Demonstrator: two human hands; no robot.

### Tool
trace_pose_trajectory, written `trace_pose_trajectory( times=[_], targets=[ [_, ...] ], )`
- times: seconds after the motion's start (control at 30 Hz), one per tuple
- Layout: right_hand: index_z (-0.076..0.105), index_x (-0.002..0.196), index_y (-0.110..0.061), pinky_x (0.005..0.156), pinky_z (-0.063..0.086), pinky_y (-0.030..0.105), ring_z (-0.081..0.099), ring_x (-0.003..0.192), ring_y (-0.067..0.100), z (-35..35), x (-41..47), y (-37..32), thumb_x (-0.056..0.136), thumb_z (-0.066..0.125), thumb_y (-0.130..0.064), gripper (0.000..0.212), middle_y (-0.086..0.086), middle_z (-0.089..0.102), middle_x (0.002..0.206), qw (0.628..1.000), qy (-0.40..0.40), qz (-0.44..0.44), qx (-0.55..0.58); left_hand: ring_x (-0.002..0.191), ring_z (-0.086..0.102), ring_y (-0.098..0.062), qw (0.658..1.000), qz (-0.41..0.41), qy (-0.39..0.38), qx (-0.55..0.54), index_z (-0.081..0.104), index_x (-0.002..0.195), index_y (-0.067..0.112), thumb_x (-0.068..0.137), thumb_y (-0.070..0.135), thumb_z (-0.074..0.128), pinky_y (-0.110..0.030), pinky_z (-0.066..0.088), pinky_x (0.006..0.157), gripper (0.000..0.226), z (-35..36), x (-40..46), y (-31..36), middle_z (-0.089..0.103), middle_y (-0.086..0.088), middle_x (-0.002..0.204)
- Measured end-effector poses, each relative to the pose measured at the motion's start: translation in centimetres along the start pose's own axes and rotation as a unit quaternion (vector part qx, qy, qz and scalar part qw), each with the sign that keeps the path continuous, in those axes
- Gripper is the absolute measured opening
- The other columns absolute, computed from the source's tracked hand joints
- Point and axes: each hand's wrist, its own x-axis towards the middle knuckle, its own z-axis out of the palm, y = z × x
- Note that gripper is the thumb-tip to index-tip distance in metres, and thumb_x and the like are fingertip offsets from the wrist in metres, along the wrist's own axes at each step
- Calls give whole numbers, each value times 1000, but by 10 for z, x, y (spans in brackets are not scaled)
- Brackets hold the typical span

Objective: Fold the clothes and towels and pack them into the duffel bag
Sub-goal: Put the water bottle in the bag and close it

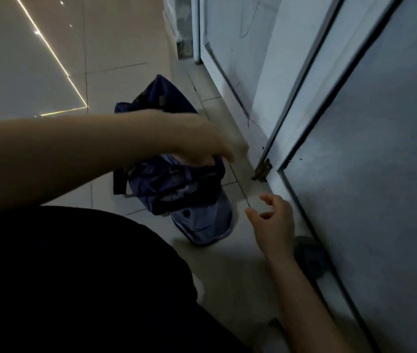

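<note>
Blue duffel bag [177,184] behind blurred left hand [197,138]

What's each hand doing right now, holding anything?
Left hand: over the duffel bag, blurred; whether it grips the bag cannot be told.
Right hand: open, fingers loosely curled, holding nothing.

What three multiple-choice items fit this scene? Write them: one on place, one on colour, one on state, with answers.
1. Where is the bag?
A. on the tiled floor beside the door
B. on a table
C. hanging on the door

2. What colour is the bag?
A. red
B. blue with black straps
C. white

3. How is the right hand?
A. gripping a towel
B. flat on the door
C. empty, fingers loosely curled

Answers:
1 A: it lies on the floor tiles next to the door.
2 B: the fabric is blue and the straps dark.
3 C: nothing is in it. The left hand reaches over the bag, blurred.
</note>
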Motion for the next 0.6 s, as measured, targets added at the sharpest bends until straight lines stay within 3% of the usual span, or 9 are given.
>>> trace_pose_trajectory(
  times=[0.13,0.3,0.43,0.6],
  targets=[
    [53,125,-16,92,44,37,47,115,22,-41,-13,28,82,72,-26,49,7,46,131,988,24,-10,-151,123,46,-20,999,9,48,-22,37,143,36,102,33,37,-34,40,93,41,-42,-12,40,45,4,143],
    [25,148,-18,104,34,44,32,133,33,-78,-34,84,80,67,-54,88,15,31,148,930,-23,90,-356,118,51,-16,991,82,9,-103,38,141,39,100,33,41,-34,43,97,41,-34,-19,104,49,9,139],
    [14,152,-18,101,37,45,31,133,39,-69,-48,106,74,71,-59,105,20,24,151,945,-29,95,-311,113,53,-15,986,53,-33,-153,41,140,37,102,32,39,-31,44,92,38,-14,-25,127,54,9,134],
    [11,151,-22,93,46,48,34,131,40,-62,-45,112,70,75,-57,109,19,20,150,959,-14,91,-268,117,50,-15,987,27,22,-155,42,139,35,102,33,38,-31,43,91,38,6,-23,144,51,8,136]
  ],
)
